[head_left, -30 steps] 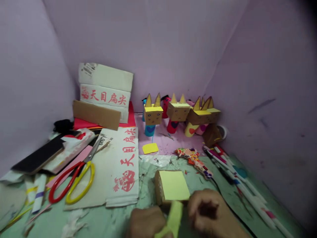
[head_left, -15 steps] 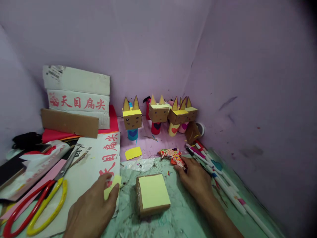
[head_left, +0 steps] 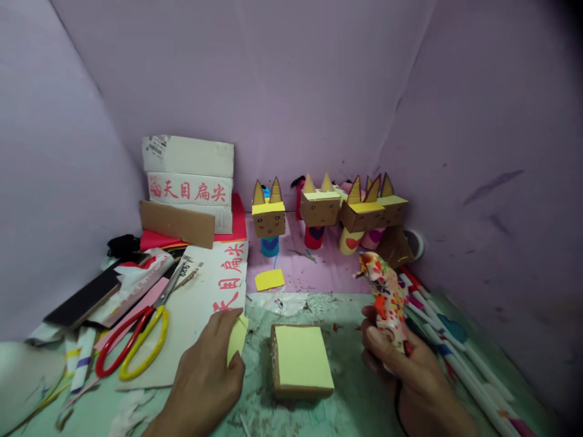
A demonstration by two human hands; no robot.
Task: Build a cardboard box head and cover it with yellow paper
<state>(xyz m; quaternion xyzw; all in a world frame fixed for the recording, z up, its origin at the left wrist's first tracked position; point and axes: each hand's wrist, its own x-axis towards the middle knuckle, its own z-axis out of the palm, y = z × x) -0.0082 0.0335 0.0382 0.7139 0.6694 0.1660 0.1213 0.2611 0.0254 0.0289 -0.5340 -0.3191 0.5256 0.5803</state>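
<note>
My right hand (head_left: 405, 358) is wrapped round the handle of a hot glue gun (head_left: 389, 291) in a flowered covering, raised off the table with its nozzle up and to the left. A dark cord (head_left: 398, 400) hangs beneath it. Between the thumb and fingers of my left hand (head_left: 204, 364) is a small pale yellow piece of paper (head_left: 237, 340), partly hidden by the fingers. A brown cardboard box (head_left: 303, 391) lies between my hands, touched by neither. Pale yellow paper (head_left: 304, 358) covers its top.
Cardboard figures with pointed ears (head_left: 268, 218) stand along the back. Scissors (head_left: 152, 328) lie on white cardboard (head_left: 191, 303) at the left, with more cardboard (head_left: 189, 188) behind. Several markers (head_left: 469, 370) line the right side. A yellow paper piece (head_left: 269, 280) lies ahead of the box.
My right hand has lifted the glue gun from the table and turned it upright. My left hand still holds the paper. The view has swung left, so things appear further right.
</note>
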